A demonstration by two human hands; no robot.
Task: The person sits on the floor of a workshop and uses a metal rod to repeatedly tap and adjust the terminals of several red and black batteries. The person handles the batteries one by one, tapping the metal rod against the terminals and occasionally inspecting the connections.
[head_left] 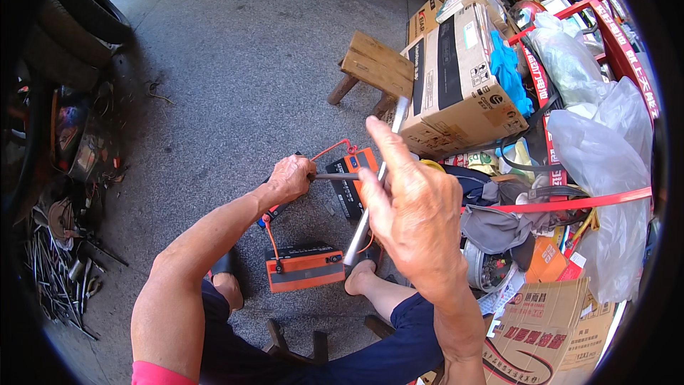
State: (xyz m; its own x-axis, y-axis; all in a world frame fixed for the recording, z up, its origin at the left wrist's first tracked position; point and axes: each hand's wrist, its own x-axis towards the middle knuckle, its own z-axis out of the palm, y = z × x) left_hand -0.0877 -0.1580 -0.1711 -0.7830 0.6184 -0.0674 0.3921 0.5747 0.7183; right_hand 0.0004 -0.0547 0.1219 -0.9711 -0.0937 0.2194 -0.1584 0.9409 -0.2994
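Note:
Closed around a thin grey metal rod (336,177), my left hand (288,178) is above a partly hidden battery (267,219). The rod points right, its far end beside my right thumb. My right hand (417,207) is raised with index finger and thumb stretched apart; its other fingers are hidden. Behind it slants a long silver pole (358,237); I see no grip on it. A black and orange battery (343,196) stands beyond my hands, a red wire (329,148) at its terminal. Nearer my feet is another battery (306,279), with a short orange-red wire (272,239).
Right of the wooden stool (377,64) stand a large cardboard box (459,85), a red metal frame (570,203), plastic bags (602,135) and a flattened carton (531,328). At left are stacked tyres (89,11) and a heap of metal tools (60,271). Grey floor (235,64) lies between.

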